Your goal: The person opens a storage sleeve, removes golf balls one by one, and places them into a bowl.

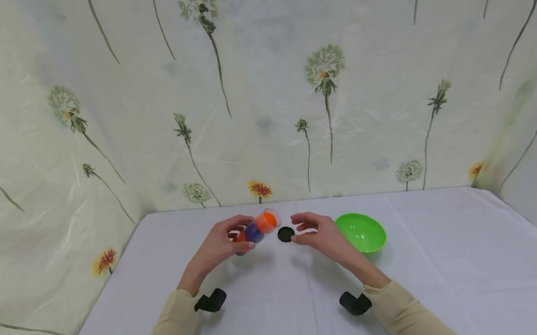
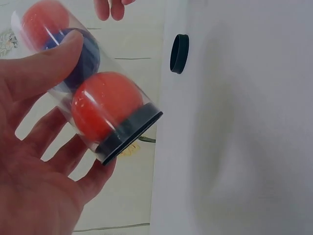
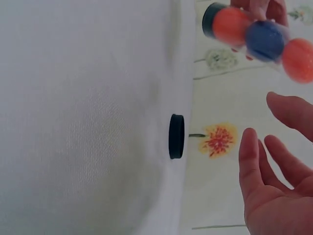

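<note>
My left hand (image 1: 219, 243) grips a clear plastic tube (image 2: 59, 98) between thumb and fingers, tilted above the table. Inside the tube sit an orange-red ball (image 2: 107, 104), a dark blue ball (image 2: 80, 58) and another orange-red ball (image 3: 299, 59). A black cap closes its lower end, while the upper end, towards the right hand, shows no cap. A loose round black lid (image 1: 286, 234) lies on the table between the hands. My right hand (image 1: 322, 237) is held in the air beside that lid, fingers loosely bent and holding nothing.
A bright green bowl (image 1: 362, 233) stands on the table just right of the right hand, partly behind that forearm. White cloth (image 1: 268, 316) covers the table. Behind it rises a curtain (image 1: 268, 85) printed with dandelions. Black wrist cameras (image 1: 211, 300) sit at both cuffs.
</note>
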The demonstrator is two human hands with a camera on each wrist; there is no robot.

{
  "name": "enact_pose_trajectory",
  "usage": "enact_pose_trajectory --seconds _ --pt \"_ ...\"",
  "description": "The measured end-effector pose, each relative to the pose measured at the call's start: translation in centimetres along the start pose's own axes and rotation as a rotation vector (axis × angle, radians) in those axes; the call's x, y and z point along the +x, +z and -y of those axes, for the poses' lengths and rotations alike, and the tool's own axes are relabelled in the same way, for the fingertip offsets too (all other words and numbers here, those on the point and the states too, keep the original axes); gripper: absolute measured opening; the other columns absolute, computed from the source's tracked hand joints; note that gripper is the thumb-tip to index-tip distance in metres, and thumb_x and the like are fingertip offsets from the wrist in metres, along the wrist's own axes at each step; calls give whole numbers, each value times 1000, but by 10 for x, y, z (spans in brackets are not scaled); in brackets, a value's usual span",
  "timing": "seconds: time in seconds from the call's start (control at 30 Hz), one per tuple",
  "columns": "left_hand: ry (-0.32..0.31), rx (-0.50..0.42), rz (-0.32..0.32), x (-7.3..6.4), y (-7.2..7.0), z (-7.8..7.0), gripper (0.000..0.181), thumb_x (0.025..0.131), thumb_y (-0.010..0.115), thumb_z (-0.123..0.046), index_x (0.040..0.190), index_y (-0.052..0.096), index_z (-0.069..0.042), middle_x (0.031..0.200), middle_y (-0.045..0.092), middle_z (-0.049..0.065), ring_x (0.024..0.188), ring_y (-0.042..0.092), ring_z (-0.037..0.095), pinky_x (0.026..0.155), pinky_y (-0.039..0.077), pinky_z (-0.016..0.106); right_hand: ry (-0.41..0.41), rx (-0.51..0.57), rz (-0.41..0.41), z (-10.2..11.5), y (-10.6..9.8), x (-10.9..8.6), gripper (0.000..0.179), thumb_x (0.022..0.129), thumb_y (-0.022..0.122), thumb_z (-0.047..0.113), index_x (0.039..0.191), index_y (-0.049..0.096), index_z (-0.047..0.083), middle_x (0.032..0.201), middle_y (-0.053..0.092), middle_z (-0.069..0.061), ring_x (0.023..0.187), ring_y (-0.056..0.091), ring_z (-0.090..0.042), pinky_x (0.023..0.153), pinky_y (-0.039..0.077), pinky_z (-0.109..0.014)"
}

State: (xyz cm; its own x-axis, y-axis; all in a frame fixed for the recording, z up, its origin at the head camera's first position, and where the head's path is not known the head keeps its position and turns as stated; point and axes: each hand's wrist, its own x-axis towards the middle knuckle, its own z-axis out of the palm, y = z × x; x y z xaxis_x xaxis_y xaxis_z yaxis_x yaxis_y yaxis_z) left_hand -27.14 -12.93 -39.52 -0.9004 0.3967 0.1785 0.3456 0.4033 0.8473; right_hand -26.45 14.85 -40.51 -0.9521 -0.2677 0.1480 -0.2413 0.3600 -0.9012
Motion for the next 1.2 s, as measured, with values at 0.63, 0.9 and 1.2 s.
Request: enact_pose_trajectory --seconds 0.63,0.9,1.2 --pt "29 95 -19 -1 5 -2 50 81 80 -8 126 65 -24 118 63 -6 107 55 19 96 43 43 -13 142 64 23 11 -16 51 87 75 15 135 57 9 124 61 -9 107 62 -26 85 54 -34" --pt "27 134 -11 -3 9 -3 52 81 79 -3 126 64 -25 119 60 -7 110 53 20 94 46 44 2 129 62 21 16 -17 54 88 76 19 137 55 8 123 61 -10 103 65 -24 84 54 -36" --pt "107 299 -5 -1 14 -2 52 80 78 1 127 65 -18 114 60 -6 109 55 20 96 47 44 65 153 44 18 21 -18 51 87 74 16 135 57 8 122 62 -8 95 68 -27 84 54 -41"
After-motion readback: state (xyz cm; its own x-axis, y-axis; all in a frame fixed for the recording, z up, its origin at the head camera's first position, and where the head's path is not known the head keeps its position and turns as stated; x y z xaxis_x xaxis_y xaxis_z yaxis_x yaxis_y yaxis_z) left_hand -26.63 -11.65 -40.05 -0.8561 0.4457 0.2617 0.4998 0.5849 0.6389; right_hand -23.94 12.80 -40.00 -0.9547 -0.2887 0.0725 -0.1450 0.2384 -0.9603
